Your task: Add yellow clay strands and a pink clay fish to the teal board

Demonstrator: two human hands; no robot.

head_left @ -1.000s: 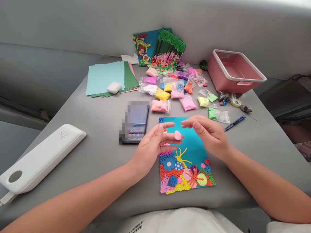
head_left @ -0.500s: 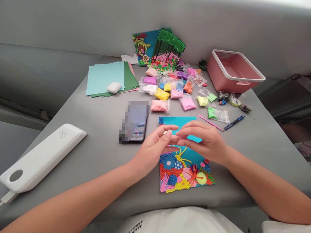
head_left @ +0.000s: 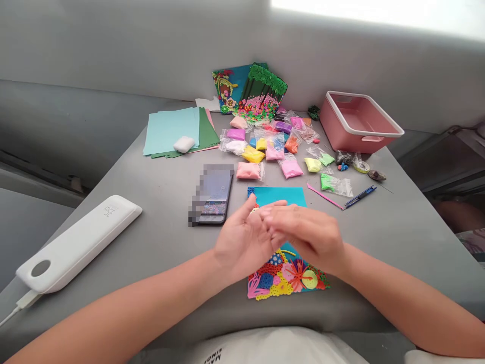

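My left hand (head_left: 244, 242) is turned palm up with its thumb raised and its fingers stretched out. My right hand (head_left: 308, 230) lies across the left fingers, its own fingers straight and held together, touching the left palm. Whatever may be between the two hands is hidden. Below them on the table is a blue card picture (head_left: 280, 194), decorated with small coloured rings, flowers and strands of modelling clay. Its middle is covered by my hands.
A phone (head_left: 215, 189) lies left of the card. Clay packets (head_left: 250, 171) spread behind it. At right are a pink tool (head_left: 324, 196), a blue cutter (head_left: 359, 197) and a pink box (head_left: 348, 129). Coloured sheets (head_left: 172, 126), finished pictures (head_left: 261, 93) and a white power bank (head_left: 81, 242) also stand around.
My left palm has turned upward and its thumb has lifted away. My right fingers have gone from a pinch to lying across the left fingers. The view has shifted slightly.
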